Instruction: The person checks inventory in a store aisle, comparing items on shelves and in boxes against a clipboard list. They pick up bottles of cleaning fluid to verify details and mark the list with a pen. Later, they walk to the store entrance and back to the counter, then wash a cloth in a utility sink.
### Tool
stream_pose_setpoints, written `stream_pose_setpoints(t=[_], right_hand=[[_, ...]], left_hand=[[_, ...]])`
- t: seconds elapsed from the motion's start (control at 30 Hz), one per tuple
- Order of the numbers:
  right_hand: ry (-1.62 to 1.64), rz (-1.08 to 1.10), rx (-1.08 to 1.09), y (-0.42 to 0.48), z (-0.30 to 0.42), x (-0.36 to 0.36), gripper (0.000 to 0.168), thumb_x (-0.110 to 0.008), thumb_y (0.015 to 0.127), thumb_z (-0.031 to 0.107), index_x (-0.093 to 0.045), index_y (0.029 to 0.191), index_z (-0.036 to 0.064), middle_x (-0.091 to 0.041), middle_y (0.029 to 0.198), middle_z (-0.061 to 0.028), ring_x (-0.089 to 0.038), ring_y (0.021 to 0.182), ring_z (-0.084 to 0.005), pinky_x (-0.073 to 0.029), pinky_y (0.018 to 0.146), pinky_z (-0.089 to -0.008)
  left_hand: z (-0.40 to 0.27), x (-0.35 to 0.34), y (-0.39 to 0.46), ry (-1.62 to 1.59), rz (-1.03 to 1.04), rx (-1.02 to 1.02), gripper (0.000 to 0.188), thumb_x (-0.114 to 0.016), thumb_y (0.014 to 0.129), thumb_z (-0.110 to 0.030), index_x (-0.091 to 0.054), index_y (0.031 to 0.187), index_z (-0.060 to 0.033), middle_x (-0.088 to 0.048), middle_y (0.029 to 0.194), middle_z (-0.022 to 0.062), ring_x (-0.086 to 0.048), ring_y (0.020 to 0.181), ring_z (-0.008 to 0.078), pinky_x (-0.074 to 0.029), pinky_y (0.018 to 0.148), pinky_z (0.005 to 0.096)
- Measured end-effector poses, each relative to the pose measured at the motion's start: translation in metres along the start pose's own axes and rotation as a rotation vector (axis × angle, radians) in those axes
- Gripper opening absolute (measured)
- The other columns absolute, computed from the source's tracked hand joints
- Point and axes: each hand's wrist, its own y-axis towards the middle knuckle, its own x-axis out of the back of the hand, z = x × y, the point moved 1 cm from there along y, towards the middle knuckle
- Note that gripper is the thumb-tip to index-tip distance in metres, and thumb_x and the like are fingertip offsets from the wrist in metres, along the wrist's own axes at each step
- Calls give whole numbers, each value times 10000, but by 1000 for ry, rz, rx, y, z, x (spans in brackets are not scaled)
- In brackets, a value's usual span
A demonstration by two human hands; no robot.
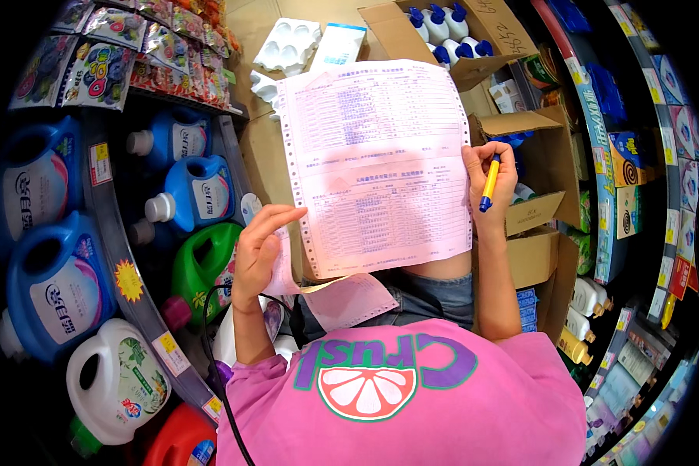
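A long pink printed form (378, 169) with punched edge strips is spread over the person's lap and bears tables of print. My right hand (492, 175) pinches its right edge and also holds a yellow marker pen (490, 183) with blue ends, tilted downwards. At the left edge, my left hand (262, 250) has its fingertips against the sheet. Below that hand a further length of the form (349, 300) curls over the denim shorts (437, 291); whether the left palm grips it, I cannot tell.
Left, a shelf holds blue detergent jugs (201, 189), a green jug (201, 262) and snack packets (102, 70). Ahead stands an open carton (477, 64) of pump bottles, beside moulded white packaging (285, 46). More cartons (536, 204) and shelves line the right. A black cable (215, 361) runs at left.
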Motion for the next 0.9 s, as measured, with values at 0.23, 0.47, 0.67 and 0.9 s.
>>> stream_pose_setpoints(t=[0.23, 0.47, 0.67, 0.9], right_hand=[[-8, 11, -31, 3, 0, -2, 197, -673, 814, 76, -479, 819, 49, -468, 695, 45, -380, 595, -21, -337, 541, -145], [-150, -55, -23, 25, 23, 16, 191, -652, 841, 140, -489, 847, 40, -504, 723, 14, -489, 597, -52, -447, 556, -182], [-290, 30, 126, 78, 34, 11, 213, -653, 841, 190, -517, 842, 26, -547, 713, -12, -519, 617, -71, -438, 573, -204], [-380, 150, 81, 209, -10, 19, 278, -551, 894, 304, -572, 822, 36, -617, 656, -53, -598, 511, -109, -464, 476, -237]], left_hand=[[6, 2, 5, 44, 8, -96, 467, -423, 903, -370, -614, 1082, 17, -573, 1051, 153, -553, 977, 251, -402, 850, 306], [-20, 9, -12, 299, 185, -162, 489, -488, 819, -446, -639, 1042, -39, -585, 987, 142, -581, 843, 225, -443, 650, 291], [-29, -42, -25, 520, 457, -226, 399, -619, 759, -429, -637, 967, -89, -571, 1179, 81, -636, 699, 228, -505, 565, 318], [-16, -46, -21, 590, 384, -213, 437, -645, 732, -409, -626, 1076, -141, -548, 1229, 71, -625, 634, 209, -505, 555, 313]])
